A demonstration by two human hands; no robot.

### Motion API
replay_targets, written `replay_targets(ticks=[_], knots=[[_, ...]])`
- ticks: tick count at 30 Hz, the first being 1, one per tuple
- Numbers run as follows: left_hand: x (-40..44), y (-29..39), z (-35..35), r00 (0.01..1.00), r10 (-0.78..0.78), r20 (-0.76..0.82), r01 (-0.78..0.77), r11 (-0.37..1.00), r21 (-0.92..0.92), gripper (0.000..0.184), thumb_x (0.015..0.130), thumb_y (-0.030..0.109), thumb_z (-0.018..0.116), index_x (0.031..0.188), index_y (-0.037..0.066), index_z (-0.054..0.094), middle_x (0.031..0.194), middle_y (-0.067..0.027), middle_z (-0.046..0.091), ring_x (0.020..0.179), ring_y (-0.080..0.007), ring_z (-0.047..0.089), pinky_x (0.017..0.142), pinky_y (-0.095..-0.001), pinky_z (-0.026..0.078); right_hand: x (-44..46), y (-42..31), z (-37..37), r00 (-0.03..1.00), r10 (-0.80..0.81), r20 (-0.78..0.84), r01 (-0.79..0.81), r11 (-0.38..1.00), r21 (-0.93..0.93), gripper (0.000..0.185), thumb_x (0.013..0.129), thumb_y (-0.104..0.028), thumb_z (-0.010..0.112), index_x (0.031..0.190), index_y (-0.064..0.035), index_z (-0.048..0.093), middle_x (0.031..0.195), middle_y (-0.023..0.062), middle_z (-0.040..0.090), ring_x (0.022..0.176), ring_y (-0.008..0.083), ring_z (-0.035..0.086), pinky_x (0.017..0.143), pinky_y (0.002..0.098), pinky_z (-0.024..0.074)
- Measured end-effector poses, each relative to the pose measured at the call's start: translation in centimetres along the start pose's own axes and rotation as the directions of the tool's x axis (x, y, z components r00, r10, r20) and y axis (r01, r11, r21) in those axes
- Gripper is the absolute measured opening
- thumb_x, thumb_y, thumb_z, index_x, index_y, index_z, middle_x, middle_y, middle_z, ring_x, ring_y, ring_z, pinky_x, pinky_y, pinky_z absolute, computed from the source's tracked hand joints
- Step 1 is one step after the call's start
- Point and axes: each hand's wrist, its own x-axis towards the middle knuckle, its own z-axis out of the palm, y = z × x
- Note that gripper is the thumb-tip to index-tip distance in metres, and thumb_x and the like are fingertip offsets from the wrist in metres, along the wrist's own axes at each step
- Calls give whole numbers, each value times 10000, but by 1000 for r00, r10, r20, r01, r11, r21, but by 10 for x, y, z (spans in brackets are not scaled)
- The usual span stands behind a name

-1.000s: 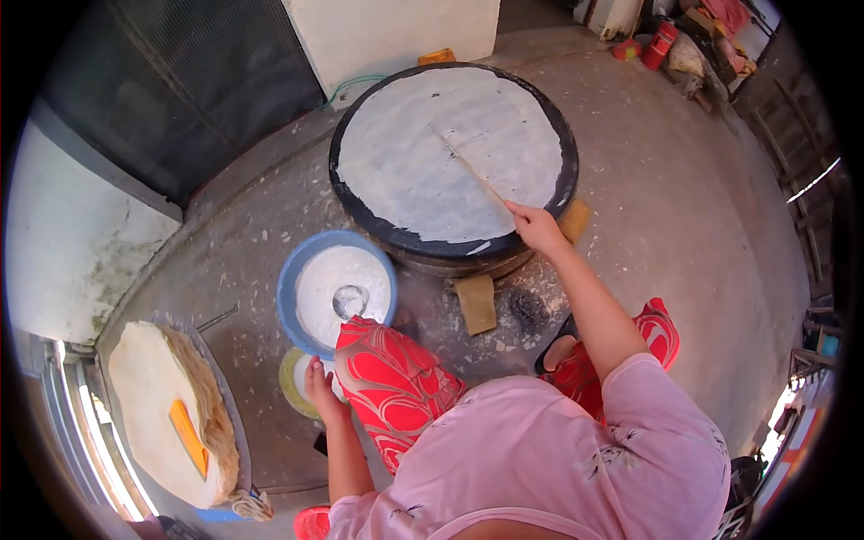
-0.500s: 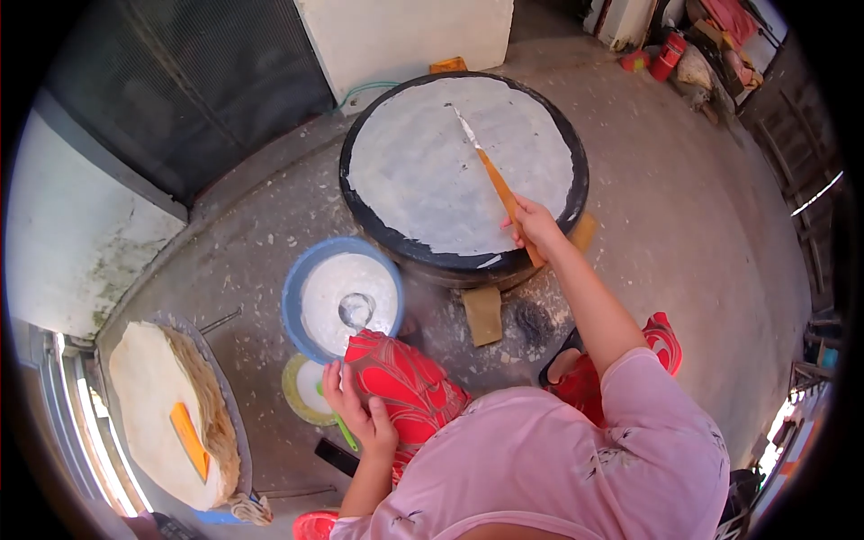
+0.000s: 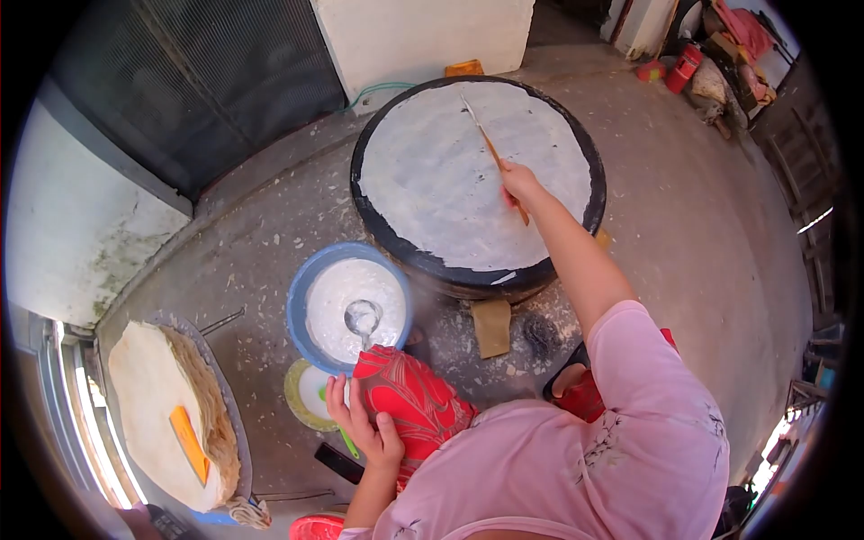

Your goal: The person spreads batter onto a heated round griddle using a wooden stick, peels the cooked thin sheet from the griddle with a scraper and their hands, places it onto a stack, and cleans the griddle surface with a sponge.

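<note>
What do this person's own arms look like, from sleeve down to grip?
The right sleeve is short, loose and pale pink, ending above the elbow; dark sprigs are printed on the pink shirt. The left sleeve is pink too, largely cut off by the frame. The left grip and right grip are ungloved hands, and no watch or bracelet shows.

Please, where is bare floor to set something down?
The widest free floor lies at the picture's right, beyond the griddle. A narrower patch, with flakes and a rod, lies between the blue basin and the stacked sheets. Near the left hand it is crowded: basin, green bowl, phone and knee.
</note>
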Motion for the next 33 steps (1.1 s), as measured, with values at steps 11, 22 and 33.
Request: replay_targets(ticks=[11,22,33], knots=[[2,1,1,999,-34,2,34,999,14,509,860,343,390,1181,-49,441,1257,-233,358,1204,-396,284,988,-484,197,-11,8,6,992,-87,-92,77,992,-104,340,873,-155,365,1169,-151,531,699,72,541,469,137,474,373,292,374],[-1,0,2,1000,-4,18,4,1000,21,467,876,307,382,1189,-34,446,1278,-212,345,1210,-377,289,992,-470,202,-68,56,-26,996,47,-72,-23,955,297,396,926,-157,309,1319,-184,355,639,35,490,445,90,383,369,230,325],[-1,1,7,1000,-6,1,6,1000,8,478,859,324,404,1177,-28,459,1266,-215,356,1201,-385,293,988,-474,201,-36,42,-16,936,-222,-273,22,811,-585,351,895,-284,402,1156,-80,519,913,153,626,802,242,603,697,367,453]])
